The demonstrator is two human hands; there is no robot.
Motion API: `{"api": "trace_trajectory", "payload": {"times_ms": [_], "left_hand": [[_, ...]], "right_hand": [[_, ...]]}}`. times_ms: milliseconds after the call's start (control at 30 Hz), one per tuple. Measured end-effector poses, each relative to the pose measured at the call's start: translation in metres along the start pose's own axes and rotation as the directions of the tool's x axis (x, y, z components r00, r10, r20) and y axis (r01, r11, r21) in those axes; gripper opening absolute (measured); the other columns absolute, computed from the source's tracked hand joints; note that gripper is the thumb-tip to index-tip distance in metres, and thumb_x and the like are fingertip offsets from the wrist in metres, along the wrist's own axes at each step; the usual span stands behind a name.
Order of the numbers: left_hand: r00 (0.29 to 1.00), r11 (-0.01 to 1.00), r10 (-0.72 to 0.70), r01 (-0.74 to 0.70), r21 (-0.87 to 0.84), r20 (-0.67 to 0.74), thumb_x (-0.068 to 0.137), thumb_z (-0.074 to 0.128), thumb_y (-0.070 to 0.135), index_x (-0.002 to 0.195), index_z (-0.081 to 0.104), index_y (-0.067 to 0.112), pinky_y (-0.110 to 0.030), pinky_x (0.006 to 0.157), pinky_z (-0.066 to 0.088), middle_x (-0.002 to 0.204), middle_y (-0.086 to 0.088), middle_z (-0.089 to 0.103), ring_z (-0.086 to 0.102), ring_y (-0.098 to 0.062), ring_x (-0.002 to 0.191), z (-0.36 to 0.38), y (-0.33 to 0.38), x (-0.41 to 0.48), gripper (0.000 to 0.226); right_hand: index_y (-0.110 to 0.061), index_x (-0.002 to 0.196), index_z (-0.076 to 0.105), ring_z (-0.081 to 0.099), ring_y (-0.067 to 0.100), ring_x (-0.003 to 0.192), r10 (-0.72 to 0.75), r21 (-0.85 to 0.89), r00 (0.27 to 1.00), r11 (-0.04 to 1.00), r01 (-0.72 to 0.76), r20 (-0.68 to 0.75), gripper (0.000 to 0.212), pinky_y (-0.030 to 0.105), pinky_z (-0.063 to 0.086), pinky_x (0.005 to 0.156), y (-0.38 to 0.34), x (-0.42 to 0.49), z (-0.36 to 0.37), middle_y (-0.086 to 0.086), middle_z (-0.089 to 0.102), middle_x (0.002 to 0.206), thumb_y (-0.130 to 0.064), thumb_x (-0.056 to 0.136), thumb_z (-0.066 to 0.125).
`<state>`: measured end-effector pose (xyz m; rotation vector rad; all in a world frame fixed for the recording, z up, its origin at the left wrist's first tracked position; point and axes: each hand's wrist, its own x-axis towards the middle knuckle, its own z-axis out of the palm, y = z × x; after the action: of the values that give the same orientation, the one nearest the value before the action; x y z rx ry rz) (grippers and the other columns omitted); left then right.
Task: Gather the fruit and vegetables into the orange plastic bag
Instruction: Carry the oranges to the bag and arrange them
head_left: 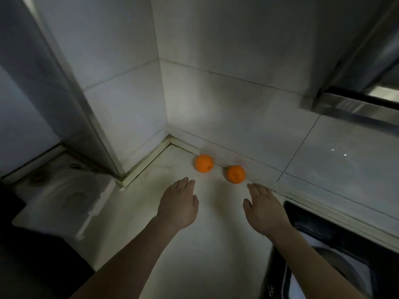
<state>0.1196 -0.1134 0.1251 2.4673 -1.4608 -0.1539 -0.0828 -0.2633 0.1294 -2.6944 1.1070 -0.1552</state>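
Two oranges lie on the pale countertop (194,244) against the tiled back wall: the left orange (204,163) and the right orange (235,174). My left hand (179,203) hovers palm down, fingers extended, just short of the left orange and holding nothing. My right hand (264,209) is likewise flat and empty, its fingertips a little below and right of the right orange. No orange plastic bag is in view.
A white cloth or plastic-covered bundle (62,201) sits at the left edge of the counter. A dark stove top (336,244) with a pan fills the lower right. A steel range hood (356,104) hangs at the upper right. Tiled walls meet in the corner behind.
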Motion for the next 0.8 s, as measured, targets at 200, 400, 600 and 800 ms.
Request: {"api": "trace_trajectory", "payload": {"times_ms": [200, 400, 600, 800], "left_hand": [[0.998, 0.999, 0.04, -0.04, 0.006, 0.058, 0.095, 0.043, 0.035, 0.147, 0.028, 0.011, -0.039, 0.107, 0.033, 0.151, -0.011, 0.035, 0.037, -0.027, 0.134, 0.041, -0.019, 0.1, 0.059], [0.997, 0.999, 0.036, -0.033, -0.034, 0.071, 0.09, 0.053, 0.036, 0.146, 0.026, 0.011, -0.04, 0.1, 0.04, 0.149, -0.011, 0.035, 0.039, -0.029, 0.13, 0.078, -0.032, 0.171, 0.066], [0.997, 0.993, 0.052, -0.044, -0.112, 0.062, 0.087, 0.059, 0.039, 0.146, 0.024, 0.019, -0.041, 0.102, 0.041, 0.148, -0.006, 0.033, 0.035, -0.027, 0.132, 0.114, -0.039, 0.209, 0.072], [0.997, 0.988, 0.081, -0.077, -0.133, 0.02, 0.085, 0.064, 0.039, 0.141, 0.031, 0.024, -0.038, 0.089, 0.049, 0.144, -0.003, 0.034, 0.043, -0.026, 0.123, 0.132, -0.043, 0.221, 0.067]], "right_hand": [[-0.014, 0.146, 0.029, 0.032, 0.022, 0.135, 0.077, -0.021, 0.995, 0.997, -0.076, 0.059, 0.058, 0.035, 0.03, 0.108, 0.029, 0.08, 0.03, 0.005, 0.037, 0.148, -0.043, 0.096, 0.037], [-0.017, 0.143, 0.033, 0.043, 0.022, 0.124, 0.057, -0.017, 0.994, 0.998, -0.056, 0.095, 0.056, 0.035, 0.041, 0.099, 0.045, 0.141, 0.061, 0.004, 0.047, 0.139, -0.037, 0.092, 0.045], [-0.02, 0.147, 0.028, 0.036, 0.018, 0.131, 0.024, 0.013, 0.992, 1.0, -0.026, 0.127, 0.063, 0.031, 0.038, 0.104, 0.054, 0.176, 0.087, 0.0, 0.039, 0.146, -0.035, 0.09, 0.051], [-0.023, 0.145, 0.031, 0.041, 0.017, 0.128, 0.015, 0.054, 0.997, 0.998, -0.019, 0.081, 0.065, 0.031, 0.041, 0.103, 0.055, 0.178, 0.104, -0.002, 0.04, 0.145, -0.037, 0.089, 0.059]]}}
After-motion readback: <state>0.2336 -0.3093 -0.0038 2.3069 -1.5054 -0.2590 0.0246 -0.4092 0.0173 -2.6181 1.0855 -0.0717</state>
